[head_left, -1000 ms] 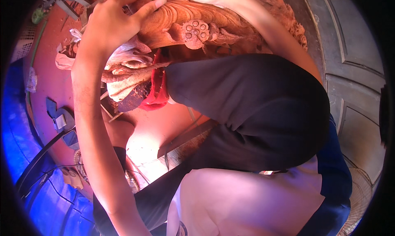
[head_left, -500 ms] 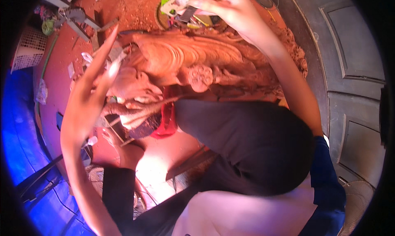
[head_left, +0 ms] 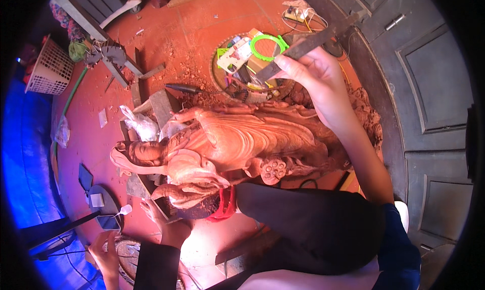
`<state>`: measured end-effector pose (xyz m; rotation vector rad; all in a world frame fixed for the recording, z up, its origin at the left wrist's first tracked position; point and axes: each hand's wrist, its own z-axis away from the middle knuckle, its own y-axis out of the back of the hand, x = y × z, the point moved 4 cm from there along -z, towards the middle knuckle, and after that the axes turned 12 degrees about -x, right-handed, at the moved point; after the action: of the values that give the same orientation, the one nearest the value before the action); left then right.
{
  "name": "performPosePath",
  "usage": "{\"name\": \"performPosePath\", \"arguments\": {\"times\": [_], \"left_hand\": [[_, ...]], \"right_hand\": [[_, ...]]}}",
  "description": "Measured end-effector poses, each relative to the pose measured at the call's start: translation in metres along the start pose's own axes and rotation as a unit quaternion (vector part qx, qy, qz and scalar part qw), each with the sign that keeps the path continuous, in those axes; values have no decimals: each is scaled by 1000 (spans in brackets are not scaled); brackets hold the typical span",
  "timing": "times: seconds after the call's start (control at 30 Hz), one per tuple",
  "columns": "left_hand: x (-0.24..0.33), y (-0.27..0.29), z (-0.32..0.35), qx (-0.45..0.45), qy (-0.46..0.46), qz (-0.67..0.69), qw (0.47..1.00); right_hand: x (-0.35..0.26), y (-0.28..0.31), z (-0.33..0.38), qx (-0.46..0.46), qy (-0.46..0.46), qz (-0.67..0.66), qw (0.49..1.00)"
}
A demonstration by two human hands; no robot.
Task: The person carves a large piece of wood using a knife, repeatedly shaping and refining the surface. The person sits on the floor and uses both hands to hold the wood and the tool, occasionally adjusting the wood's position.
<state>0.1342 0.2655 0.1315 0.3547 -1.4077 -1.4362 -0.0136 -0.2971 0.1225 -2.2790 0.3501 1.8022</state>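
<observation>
- A reddish wooden carved statue (head_left: 237, 143) of a robed figure lies on its side across the middle of the view, head toward the left, resting on scrap wood blocks on a red tiled floor (head_left: 202, 32) strewn with chips.
- The right hand (head_left: 316, 80) is raised above the statue's lower end, fingers closed around a long flat dark tool (head_left: 313, 42), likely a file or chisel, which slants up to the right.
- Just beyond it sits a round tray (head_left: 252, 62) of mixed tools, with a green ring on top.
- The left hand (head_left: 106, 254) is low at the left edge, near a small dark device with a white cable; whether its fingers are closed I cannot tell.
- A bare foot (head_left: 164, 219) rests by the statue's near side, beside a red object.
- To work well, I judge the tool should be carried clear of the raised carved folds, set down at a shallow angle, and the statue steadied against the blocks so it cannot roll.
</observation>
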Motion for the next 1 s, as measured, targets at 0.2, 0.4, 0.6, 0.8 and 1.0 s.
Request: {"name": "performPosePath", "arguments": {"times": [0.2, 0.4, 0.6, 0.8, 1.0], "left_hand": [[-56, -5, 11, -15, 207, 291, 934], [-55, -11, 14, -35, 218, 290, 931], [-18, -4, 4, -4, 174, 412, 894], [44, 16, -25, -113, -2, 555, 824], [39, 31, -14, -91, -22, 642, 761]], "right_hand": [[8, 8, 12, 11, -18, 30, 999], [17, 20, 29, 44, -78, 27, 996], [-5, 3, 9, -16, -44, 32, 998], [-28, -92, -37, -163, 10, 35, 986], [-53, -258, -50, -304, -39, -132, 943]]}}
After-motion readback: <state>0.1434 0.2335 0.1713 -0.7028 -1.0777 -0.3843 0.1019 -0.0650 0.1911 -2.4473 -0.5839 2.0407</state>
